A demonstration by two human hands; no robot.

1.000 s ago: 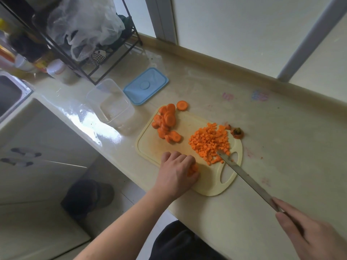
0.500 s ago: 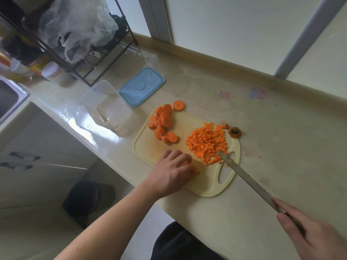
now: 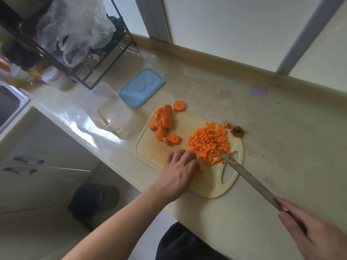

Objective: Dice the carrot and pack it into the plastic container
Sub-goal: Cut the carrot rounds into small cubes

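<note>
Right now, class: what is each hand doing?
Left hand: fingers curled over carrot bits on the cutting board.
Right hand: gripping the knife.

The left hand (image 3: 180,171) hides most carrot beneath it; the right hand (image 3: 311,231) covers the knife handle.

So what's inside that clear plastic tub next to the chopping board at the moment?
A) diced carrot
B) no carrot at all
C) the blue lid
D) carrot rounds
B: the clear plastic tub shows no carrot in it; the diced carrot and carrot rounds lie on the chopping board, and the blue lid lies flat on the counter beside the tub.
</note>
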